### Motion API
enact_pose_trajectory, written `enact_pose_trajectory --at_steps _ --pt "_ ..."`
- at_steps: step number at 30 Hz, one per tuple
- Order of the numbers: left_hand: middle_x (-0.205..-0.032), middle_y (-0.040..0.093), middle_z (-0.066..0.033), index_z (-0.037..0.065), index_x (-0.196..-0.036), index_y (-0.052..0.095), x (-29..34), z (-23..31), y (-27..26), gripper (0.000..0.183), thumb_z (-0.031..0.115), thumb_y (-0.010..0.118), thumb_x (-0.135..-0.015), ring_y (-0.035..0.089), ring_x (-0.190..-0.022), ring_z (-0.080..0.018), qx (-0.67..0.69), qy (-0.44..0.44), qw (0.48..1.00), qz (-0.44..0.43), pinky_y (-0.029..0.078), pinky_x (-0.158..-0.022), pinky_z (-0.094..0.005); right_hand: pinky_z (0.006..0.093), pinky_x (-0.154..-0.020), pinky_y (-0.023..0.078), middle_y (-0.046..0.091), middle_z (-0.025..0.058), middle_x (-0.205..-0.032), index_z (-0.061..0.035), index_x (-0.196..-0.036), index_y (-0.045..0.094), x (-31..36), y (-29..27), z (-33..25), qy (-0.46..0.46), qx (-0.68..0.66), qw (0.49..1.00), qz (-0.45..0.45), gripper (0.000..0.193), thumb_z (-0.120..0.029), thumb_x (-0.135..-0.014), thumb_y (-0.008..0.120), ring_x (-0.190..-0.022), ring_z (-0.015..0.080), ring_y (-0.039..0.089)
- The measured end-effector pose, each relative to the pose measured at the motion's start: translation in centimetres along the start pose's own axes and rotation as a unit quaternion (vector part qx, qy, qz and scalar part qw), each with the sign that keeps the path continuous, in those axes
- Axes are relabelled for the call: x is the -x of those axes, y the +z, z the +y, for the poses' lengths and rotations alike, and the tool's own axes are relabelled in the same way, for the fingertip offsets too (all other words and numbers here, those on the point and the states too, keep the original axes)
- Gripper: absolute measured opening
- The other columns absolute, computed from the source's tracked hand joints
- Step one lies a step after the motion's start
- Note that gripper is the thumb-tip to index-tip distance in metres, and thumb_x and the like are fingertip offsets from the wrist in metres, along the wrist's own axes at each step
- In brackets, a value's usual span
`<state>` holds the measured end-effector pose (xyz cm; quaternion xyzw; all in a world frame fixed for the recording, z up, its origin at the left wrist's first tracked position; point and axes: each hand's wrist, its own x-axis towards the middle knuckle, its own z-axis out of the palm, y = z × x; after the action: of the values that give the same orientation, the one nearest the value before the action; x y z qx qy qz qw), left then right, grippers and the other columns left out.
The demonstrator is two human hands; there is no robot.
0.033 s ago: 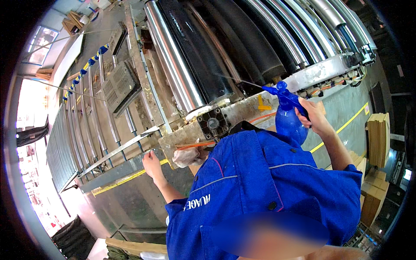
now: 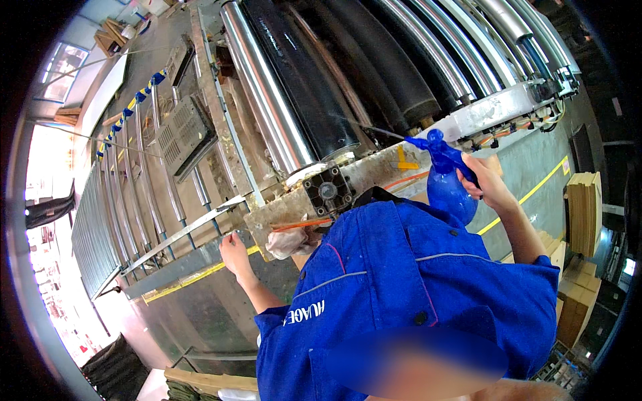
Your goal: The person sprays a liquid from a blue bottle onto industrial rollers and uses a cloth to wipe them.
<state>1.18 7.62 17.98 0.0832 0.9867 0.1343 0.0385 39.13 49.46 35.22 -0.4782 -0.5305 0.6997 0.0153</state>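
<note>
My right hand [image 2: 487, 179] is wrapped round the trigger and neck of a blue spray bottle [image 2: 449, 198]. The bottle stands upright in front of my chest, its nozzle aimed left over the machine. A thin streak of liquid runs from the nozzle toward a wide black roller [image 2: 314, 100]. My left hand [image 2: 234, 252] is at the machine's near side edge, fingers loosely bent and apart, with nothing visible in it. Whether it touches the edge is hard to tell. A crumpled white cloth [image 2: 287, 244] lies between that hand and my blue jacket [image 2: 374, 260].
Beside the black roller runs a shiny metal roller [image 2: 264, 87], with more rollers to the right. A square black bearing block [image 2: 328, 191] juts toward me. Slim conveyor rollers [image 2: 148, 190] and a vented grey box [image 2: 185, 137] are at left. Stacked boards [image 2: 583, 214] stand at right.
The spray bottle and my right hand have dipped very slightly. My left hand stays in the same place.
</note>
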Motion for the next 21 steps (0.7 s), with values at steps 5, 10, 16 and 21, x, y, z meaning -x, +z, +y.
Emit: enact_pose_trajectory --at_steps 5,10,16,21 --pt "-0.093 0.058 -0.0143 0.005 -0.096 0.061 -0.6 1.2 0.3 0.030 0.033 0.053 -0.086 0.055 -0.088 -0.0338 0.007 0.004 1.000 -0.003 0.044 -0.074 -0.0420 0.0208 -0.034 0.020 0.037 -0.0038 -0.047 -0.0062 -0.072 0.049 1.8 -1.2 0.2 0.041 0.056 0.998 -0.001 0.042 -0.042 -0.093 0.039 -0.036 0.0043 0.029" --pt "-0.093 0.058 -0.0144 0.005 -0.095 0.061 -0.9 0.5 1.1 0.030 0.033 0.053 -0.086 0.055 -0.089 -0.0336 0.011 0.023 1.000 -0.005 0.043 -0.076 -0.0425 0.0200 -0.034 0.021 0.036 -0.0041 -0.047 -0.0064 -0.072 0.049 2.2 -1.8 0.2 0.051 0.090 0.995 -0.017 0.041 -0.040 -0.094 0.039 -0.036 0.0039 0.030" --pt "-0.090 0.061 -0.0171 0.003 -0.095 0.063 0.2 1.3 -0.1 0.033 0.033 0.053 -0.086 0.056 -0.088 -0.0345 -0.002 0.004 1.000 -0.022 0.043 -0.077 -0.0420 0.0200 -0.035 0.022 0.038 -0.0040 -0.049 -0.0057 -0.072 0.050 2.0 -1.9 0.3 0.055 0.084 0.995 -0.020 0.042 -0.040 -0.093 0.040 -0.038 0.0039 0.031" --pt "-0.091 0.058 -0.0150 0.005 -0.093 0.061 0.4 0.7 0.4 0.030 0.034 0.053 -0.085 0.055 -0.088 -0.0336 -0.001 -0.010 1.000 -0.023 0.043 -0.075 -0.0415 0.0209 -0.036 0.022 0.039 -0.0036 -0.050 -0.0052 -0.072 0.050 1.3 -1.7 0.6 0.052 0.111 0.992 -0.041 0.043 -0.042 -0.093 0.040 -0.039 0.0041 0.031"
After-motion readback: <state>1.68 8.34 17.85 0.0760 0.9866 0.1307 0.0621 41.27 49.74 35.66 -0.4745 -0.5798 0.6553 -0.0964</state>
